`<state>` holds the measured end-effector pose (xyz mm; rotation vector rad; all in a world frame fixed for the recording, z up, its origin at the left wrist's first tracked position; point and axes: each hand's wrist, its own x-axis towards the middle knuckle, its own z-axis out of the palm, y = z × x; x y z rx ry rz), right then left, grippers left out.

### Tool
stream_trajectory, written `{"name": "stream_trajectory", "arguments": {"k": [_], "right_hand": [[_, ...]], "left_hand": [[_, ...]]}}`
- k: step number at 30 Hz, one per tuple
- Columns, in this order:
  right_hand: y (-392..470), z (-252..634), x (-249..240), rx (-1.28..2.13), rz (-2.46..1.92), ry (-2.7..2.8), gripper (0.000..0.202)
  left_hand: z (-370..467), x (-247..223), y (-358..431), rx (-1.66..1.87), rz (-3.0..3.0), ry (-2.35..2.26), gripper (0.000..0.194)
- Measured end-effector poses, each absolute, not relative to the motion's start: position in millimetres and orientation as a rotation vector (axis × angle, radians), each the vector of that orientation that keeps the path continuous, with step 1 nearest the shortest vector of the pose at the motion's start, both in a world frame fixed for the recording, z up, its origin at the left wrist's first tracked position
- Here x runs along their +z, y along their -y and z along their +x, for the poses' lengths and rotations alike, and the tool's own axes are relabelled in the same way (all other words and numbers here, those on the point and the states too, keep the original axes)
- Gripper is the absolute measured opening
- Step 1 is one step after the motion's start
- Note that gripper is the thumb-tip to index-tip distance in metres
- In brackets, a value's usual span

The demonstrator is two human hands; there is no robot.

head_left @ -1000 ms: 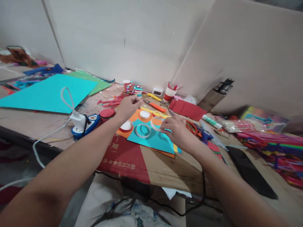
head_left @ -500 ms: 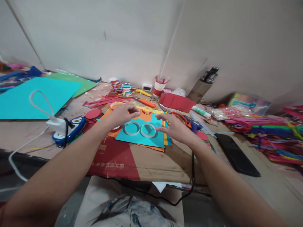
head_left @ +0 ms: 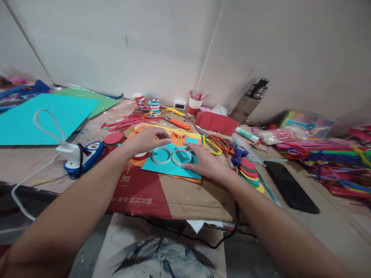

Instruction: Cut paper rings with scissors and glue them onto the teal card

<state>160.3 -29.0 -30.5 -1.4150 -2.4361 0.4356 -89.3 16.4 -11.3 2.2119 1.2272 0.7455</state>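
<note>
Two white paper rings lie side by side on a turquoise sheet (head_left: 162, 170). Just behind the left ring (head_left: 157, 161) is my left hand (head_left: 147, 139), fingers bent and apart, with nothing visible in it. My right hand (head_left: 203, 159) reaches around the right side of the right ring (head_left: 174, 161), thumb in front and fingers behind. Its fingers are spread; whether they touch the ring I cannot tell. Behind the rings, a roll of tape (head_left: 179, 134) rests on orange paper. Orange and yellow sheets show under the turquoise one.
Scissors with yellow handles (head_left: 213, 146), a blue glue gun (head_left: 239, 153) and stacked coloured discs (head_left: 249, 170) lie right of the sheets. A black phone (head_left: 291, 187) is farther right. At left are a blue power strip (head_left: 97, 154), its white plug (head_left: 69, 151) and red discs (head_left: 114, 139).
My right hand has moved left and slightly nearer to me, coming around the right ring. My left hand has barely moved. The rings stay in place.
</note>
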Motion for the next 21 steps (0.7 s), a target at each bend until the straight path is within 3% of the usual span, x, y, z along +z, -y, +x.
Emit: {"name": "stream_trajectory", "arguments": {"k": [9, 14, 21], "right_hand": [[30.4, 161.5, -26.1, 0.492, -1.399, 2.451, 0.075], [28.1, 160.8, -30.7, 0.503, -1.389, 2.455, 0.071], [29.1, 161.4, -30.2, 0.515, -1.390, 2.421, 0.077]], "left_hand": [[-106.0, -6.4, -19.3, 0.284, 2.354, -1.107, 0.064], [-104.4, -7.0, -19.7, 0.172, 2.373, -1.136, 0.066], [-107.8, -6.5, -22.1, 0.353, 2.303, -1.196, 0.055]]}}
